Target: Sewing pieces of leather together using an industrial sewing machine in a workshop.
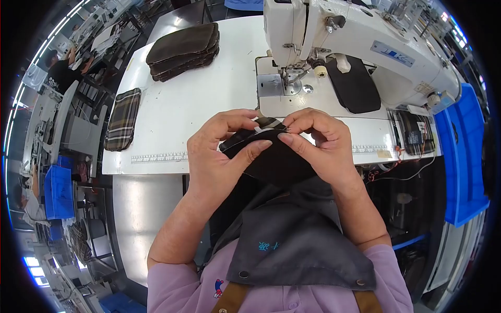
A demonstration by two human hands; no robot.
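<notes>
Between my two hands a dark fabric piece [282, 163] is held up at the table's front edge, its top edge parted to show a plaid layer and a small white bit. My left hand [219, 141] pinches the left part of that edge between thumb and fingers. Close beside it, my right hand [324, 143] pinches the right part the same way. Just beyond my hands stands a white sewing machine [349, 31], its needle area [286, 78] over a metal plate. Part of the fabric's lower side is lost against the dark apron.
A stack of dark fabric pieces [182, 49] lies at the far left of the white table [172, 115]. One plaid piece [122, 120] rests on its left edge. Under the machine arm lies a black piece [355, 86]. Blue bins [462, 156] stand at the right. A person [62, 73] works far left.
</notes>
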